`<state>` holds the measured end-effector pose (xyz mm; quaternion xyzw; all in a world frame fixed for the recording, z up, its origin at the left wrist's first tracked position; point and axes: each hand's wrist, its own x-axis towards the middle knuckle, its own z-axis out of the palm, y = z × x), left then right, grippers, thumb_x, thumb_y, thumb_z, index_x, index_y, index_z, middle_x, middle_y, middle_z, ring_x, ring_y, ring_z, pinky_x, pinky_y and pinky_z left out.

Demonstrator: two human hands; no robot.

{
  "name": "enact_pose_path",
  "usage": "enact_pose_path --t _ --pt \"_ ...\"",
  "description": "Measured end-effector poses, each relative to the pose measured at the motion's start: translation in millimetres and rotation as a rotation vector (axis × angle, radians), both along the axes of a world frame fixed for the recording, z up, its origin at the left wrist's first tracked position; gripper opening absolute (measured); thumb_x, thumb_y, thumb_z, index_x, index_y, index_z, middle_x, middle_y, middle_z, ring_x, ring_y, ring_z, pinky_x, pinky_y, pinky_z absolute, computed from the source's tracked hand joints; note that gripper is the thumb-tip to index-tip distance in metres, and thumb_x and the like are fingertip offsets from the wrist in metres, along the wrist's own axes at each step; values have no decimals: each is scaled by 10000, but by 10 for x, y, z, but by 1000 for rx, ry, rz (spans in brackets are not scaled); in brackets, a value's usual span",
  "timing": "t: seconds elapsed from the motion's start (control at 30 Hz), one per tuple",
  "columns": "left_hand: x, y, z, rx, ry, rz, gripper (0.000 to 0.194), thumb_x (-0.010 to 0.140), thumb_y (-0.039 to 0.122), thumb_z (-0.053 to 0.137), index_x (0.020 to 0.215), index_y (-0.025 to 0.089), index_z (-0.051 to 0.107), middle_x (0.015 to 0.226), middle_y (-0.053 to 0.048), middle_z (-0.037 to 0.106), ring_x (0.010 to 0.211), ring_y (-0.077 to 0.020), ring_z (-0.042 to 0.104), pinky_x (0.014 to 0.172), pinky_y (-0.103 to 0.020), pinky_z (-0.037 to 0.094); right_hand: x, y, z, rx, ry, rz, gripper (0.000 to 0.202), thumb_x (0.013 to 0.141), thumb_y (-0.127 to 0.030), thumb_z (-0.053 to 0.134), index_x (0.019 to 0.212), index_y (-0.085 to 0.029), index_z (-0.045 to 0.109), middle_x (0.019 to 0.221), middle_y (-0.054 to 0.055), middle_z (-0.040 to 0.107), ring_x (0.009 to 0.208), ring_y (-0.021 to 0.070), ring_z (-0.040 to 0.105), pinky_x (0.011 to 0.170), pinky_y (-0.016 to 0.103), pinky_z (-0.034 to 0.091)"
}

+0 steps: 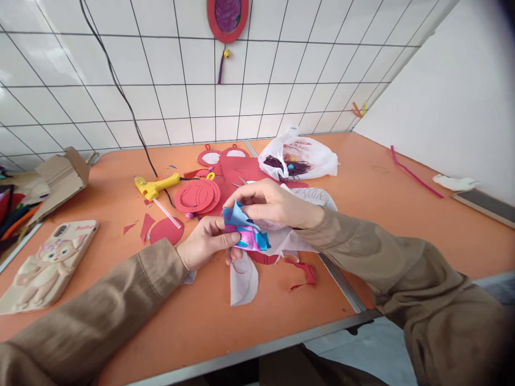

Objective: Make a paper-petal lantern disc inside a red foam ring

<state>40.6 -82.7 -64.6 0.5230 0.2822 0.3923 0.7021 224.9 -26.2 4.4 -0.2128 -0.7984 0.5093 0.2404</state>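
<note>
While the left hand (205, 242) pinches the blue-and-pink fabric (250, 236), the right hand (277, 205) grips its upper edge.

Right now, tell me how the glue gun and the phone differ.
The glue gun is yellow; the phone is cream. A clear stick juts from the glue gun; the phone bears a cartoon figure. Both lie on the orange table.

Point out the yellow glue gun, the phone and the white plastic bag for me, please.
Glue gun (156, 188): head view, on its yellow body.
Phone (52, 262): head view, on its decorated case.
Plastic bag (322, 157): head view, on its white right side.
</note>
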Motion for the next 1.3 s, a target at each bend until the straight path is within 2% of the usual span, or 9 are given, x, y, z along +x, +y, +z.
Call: enact_pose_path --t 0.13,0.3,0.47,0.63,0.8,0.97,1.1,1.2,1.3 --pt "-11 -12 38 -70 11 -79 330 700 432 838 669 128 712 556 -44 687 440 -120 590 409 -211 460 10 -19 8 47 -16 42 211 781 -185 574 945 -136 698 888 35 718 771 131 640 685 259 510" --pt "-39 -13 44 -113 26 -167 306 712 426 826 706 132 741 556 -55 681 457 -124 594 408 -202 461 -10 -24 -35 158 -50 8 134 816 -241 618 846 -152 713 823 31 717 758 139 630 688 271 508" --pt "-41 -17 48 -137 24 -237 303 701 425 835 744 133 769 586 -69 691 475 -129 606 407 -200 443 -37 -61 -71 143 -6 42 152 795 -176 646 917 -154 736 888 34 743 784 143 663 691 259 524" --pt "-30 -25 94 -138 58 -265 330 675 448 848 710 129 771 533 -62 666 423 -120 565 386 -212 417 -39 -87 -81 152 -44 11 98 800 -175 646 784 -143 738 753 23 726 683 124 633 626 238 486" --pt "-37 -22 118 -125 84 -274 329 665 457 854 733 142 787 538 -62 672 425 -121 562 383 -215 408 -46 -107 -88 131 -42 -44 80 779 -182 664 761 -134 726 711 17 702 624 108 590 567 227 437" --pt "-25 -17 112 -116 86 -279 312 672 448 855 713 147 782 517 -55 668 390 -103 526 363 -206 378 -59 -113 -97 108 -15 -90 83 746 -208 694 739 -134 729 693 18 684 612 108 571 553 233 435" --pt "-23 -11 80 -130 80 -250 318 664 447 860 711 144 775 524 -52 674 386 -95 528 357 -192 382 -70 -95 -91 26 -2 -100 109 715 -239 733 739 -133 719 697 16 682 615 111 570 574 242 458" --pt "-31 -5 52 -168 28 -202 321 651 445 868 686 146 758 513 -42 668 396 -97 551 355 -175 396 -72 -81 -68 -56 32 -124 192 742 -325 748 779 -143 696 724 13 676 635 113 574 599 249 475" --pt "-37 11 32 -200 -45 -132 333 645 441 873 650 143 726 488 -24 649 377 -84 536 348 -156 398 -66 -60 -65 -164 17 -157 366 795 -505 706 702 -158 634 656 3 610 599 110 541 538 240 435"
